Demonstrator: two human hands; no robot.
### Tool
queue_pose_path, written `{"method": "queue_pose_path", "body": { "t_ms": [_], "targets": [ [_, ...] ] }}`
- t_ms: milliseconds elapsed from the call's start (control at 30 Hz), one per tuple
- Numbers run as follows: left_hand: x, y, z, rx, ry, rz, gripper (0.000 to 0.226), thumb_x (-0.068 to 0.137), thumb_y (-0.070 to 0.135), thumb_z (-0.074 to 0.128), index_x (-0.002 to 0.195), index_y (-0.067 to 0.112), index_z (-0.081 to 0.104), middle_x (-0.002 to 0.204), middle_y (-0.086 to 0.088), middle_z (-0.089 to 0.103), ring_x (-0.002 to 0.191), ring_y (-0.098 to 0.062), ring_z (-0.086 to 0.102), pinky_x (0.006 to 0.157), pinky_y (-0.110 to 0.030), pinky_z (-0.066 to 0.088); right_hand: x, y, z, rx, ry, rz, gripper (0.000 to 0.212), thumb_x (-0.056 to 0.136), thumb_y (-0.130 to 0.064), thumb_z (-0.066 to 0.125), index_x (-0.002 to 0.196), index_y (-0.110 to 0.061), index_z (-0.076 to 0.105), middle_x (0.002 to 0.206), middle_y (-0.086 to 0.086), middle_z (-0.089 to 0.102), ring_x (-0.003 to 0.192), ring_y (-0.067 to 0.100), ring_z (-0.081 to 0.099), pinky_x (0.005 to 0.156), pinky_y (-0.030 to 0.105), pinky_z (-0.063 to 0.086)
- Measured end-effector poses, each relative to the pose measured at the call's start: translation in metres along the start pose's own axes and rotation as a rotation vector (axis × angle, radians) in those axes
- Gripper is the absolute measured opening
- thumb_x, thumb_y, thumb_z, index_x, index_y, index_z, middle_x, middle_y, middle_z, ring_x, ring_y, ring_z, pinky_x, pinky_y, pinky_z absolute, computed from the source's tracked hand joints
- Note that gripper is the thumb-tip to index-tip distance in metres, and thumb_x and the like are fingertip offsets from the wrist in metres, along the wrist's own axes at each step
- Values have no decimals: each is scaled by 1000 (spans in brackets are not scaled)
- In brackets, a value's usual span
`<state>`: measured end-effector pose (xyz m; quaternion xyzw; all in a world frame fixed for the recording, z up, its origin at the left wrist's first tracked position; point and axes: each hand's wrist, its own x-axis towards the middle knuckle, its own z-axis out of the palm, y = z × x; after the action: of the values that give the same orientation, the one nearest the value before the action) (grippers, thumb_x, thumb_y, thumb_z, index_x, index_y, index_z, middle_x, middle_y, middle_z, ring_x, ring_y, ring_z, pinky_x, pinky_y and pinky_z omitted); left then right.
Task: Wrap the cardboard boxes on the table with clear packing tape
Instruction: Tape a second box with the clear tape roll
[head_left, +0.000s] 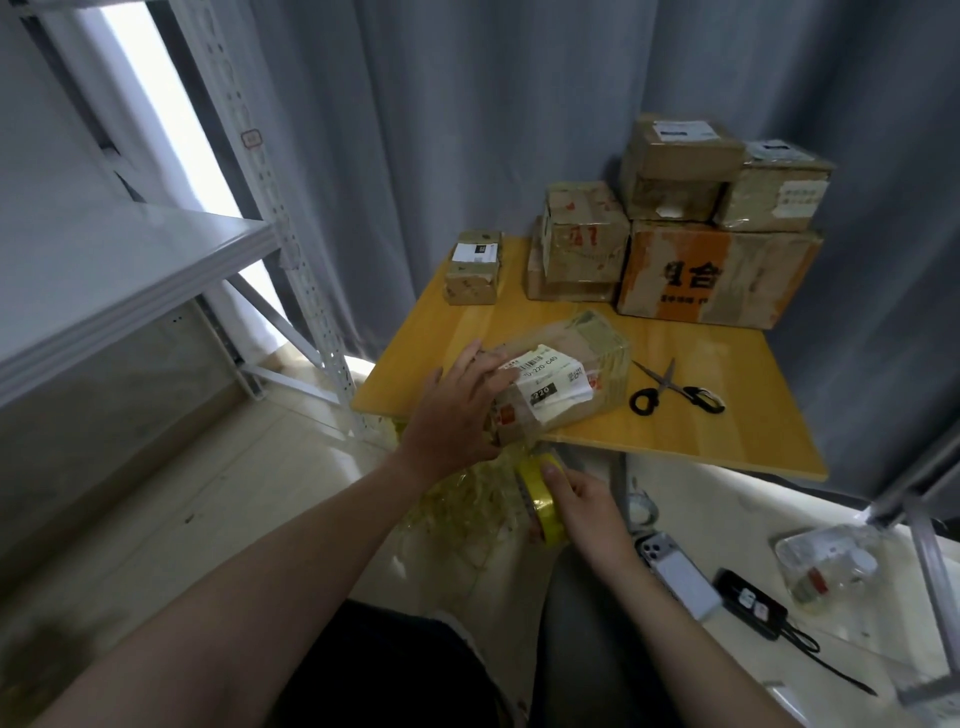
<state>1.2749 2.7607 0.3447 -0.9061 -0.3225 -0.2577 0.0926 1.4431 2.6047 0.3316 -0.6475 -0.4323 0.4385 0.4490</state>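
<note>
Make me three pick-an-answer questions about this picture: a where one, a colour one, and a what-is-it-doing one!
1. Where are the scissors?
A. on the floor
B. on the table, right of the box the left hand touches
C. on the shelf
2. What colour does the tape roll look?
A. yellow
B. blue
C. red
3. What is the right hand doing?
A. lying flat on the table
B. holding scissors
C. gripping the tape roll
Answers: 1 B, they lie on the wood beside that box. 2 A, its rim shows yellow. 3 C, its fingers curl round the roll.
</note>
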Motion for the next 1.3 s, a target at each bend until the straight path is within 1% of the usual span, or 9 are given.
{"method": "queue_pose_path", "body": {
  "t_ms": [200,333,467,567,667,767,900,1067,1300],
  "targets": [
    [9,-1,-33,-287,-19,-118,112,54,55,91,148,17,44,142,-2,56,129,-21,55,96,-46,55,-7,-27,-9,-14,51,-84,46,108,-34,49,76,-5,65,51,-3,65,45,3,61,49,14,44],
    [3,3,-43,-529,19,-339,113,53,56,95,148,24,43,137,9,59,119,-8,59,93,-28,55,-1,-55,-11,-11,20,-68,44,105,-45,54,90,-7,72,69,10,74,57,23,73,55,33,56],
    [-1,-1,-34,-658,11,-455,113,51,64,92,145,26,43,131,15,61,117,-4,62,90,-37,61,7,-76,-13,-76,28,-31,45,105,-44,54,83,-9,69,55,0,68,47,8,65,45,20,47],
    [4,-9,-32,-710,-52,-543,125,47,68,91,151,28,34,130,11,62,117,-9,64,92,-40,61,21,-81,-14,-129,64,-31,46,102,-52,56,92,-10,74,78,13,75,71,24,72,62,32,51],
    [9,-23,-32,-799,-186,-574,137,50,74,89,159,37,15,139,2,60,121,-14,63,98,-40,58,24,-87,-16,-66,60,-93,32,102,-47,59,97,-17,72,75,12,75,65,22,72,52,29,53],
    [14,-32,-34,-665,-320,-484,129,62,78,80,163,30,16,149,0,49,128,-17,55,104,-45,54,22,-83,-17,58,35,-178,27,103,-36,61,96,-13,71,66,18,71,51,27,66,48,33,53],
    [20,-30,-37,-165,-297,-243,105,82,77,60,163,20,26,168,-8,23,151,-31,28,119,-60,31,26,-73,-14,131,38,-180,27,102,-35,62,96,-10,71,60,12,68,46,26,61,45,32,50],
    [18,-25,-40,-79,-322,50,82,100,72,14,161,22,32,169,3,28,158,-22,17,126,-59,12,26,-73,-11,149,81,-191,26,102,-32,63,94,-10,73,62,11,68,49,24,61,43,29,50],
    [13,-24,-38,-125,-263,199,51,109,39,30,159,35,31,167,14,31,156,-37,22,122,-63,16,22,-75,-8,153,71,-185,26,102,-30,63,90,-8,71,59,2,68,47,11,62,42,22,50]
  ]
}}
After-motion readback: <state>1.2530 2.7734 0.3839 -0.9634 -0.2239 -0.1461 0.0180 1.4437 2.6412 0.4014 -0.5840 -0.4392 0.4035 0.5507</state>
